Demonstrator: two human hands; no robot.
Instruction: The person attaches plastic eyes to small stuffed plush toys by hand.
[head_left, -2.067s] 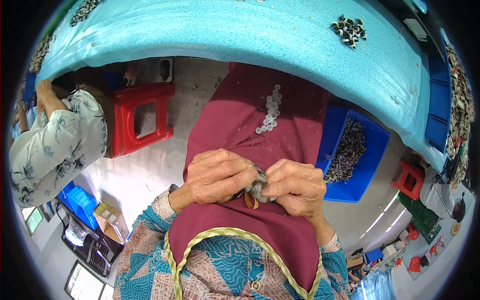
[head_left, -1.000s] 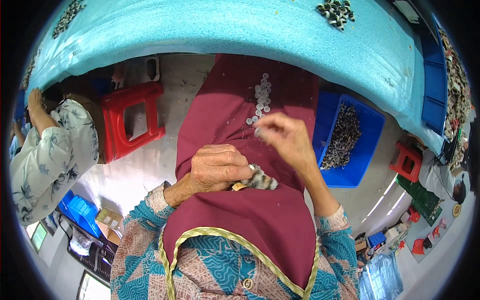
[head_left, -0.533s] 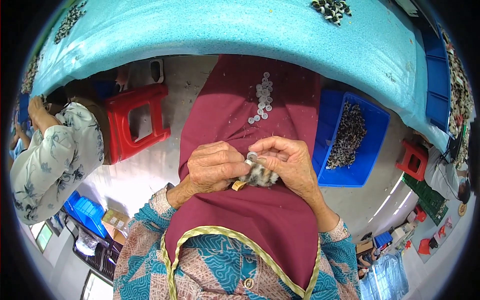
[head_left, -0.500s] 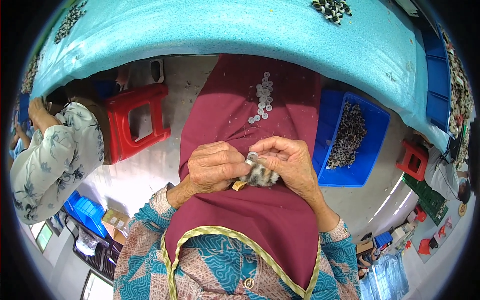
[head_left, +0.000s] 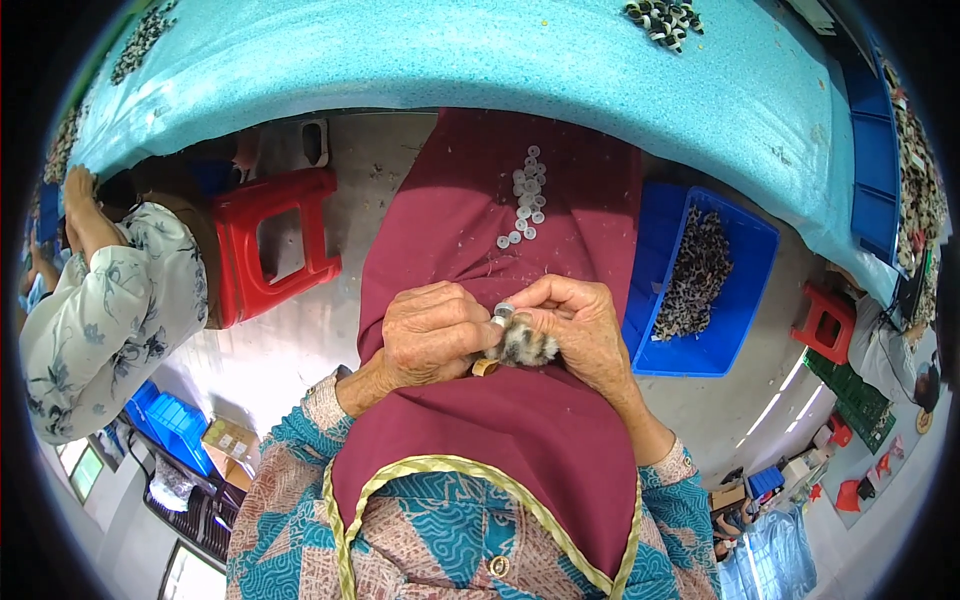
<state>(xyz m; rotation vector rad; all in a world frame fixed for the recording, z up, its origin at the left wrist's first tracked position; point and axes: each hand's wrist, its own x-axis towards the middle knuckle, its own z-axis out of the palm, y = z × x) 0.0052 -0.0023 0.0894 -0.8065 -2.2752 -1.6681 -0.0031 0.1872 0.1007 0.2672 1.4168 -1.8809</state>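
Both hands meet over my lap around a small furry piece [head_left: 526, 346], mottled black, white and tan, with a tan tab [head_left: 485, 368] at its lower left. My left hand [head_left: 436, 331] is closed, its fingertips pinching a small white part on the piece's upper left edge. Between the thumb and forefinger of my right hand [head_left: 576, 325] is a small translucent disc [head_left: 504, 311], held against the top of the furry piece. More such discs [head_left: 524, 193] lie in a loose cluster on my maroon apron [head_left: 430, 215], ahead of my hands.
A blue bin [head_left: 735, 300] of mottled furry pieces [head_left: 697, 270] stands to my right. Ahead is a table with a turquoise cover [head_left: 450, 60], a pile of black-and-white pieces [head_left: 664, 22] on it. A red stool [head_left: 230, 250] and a person in a floral shirt [head_left: 130, 310] are left.
My hands stay together, with only a slight shift of the fingers and the furry piece. The person at left has raised a hand a little toward the table.
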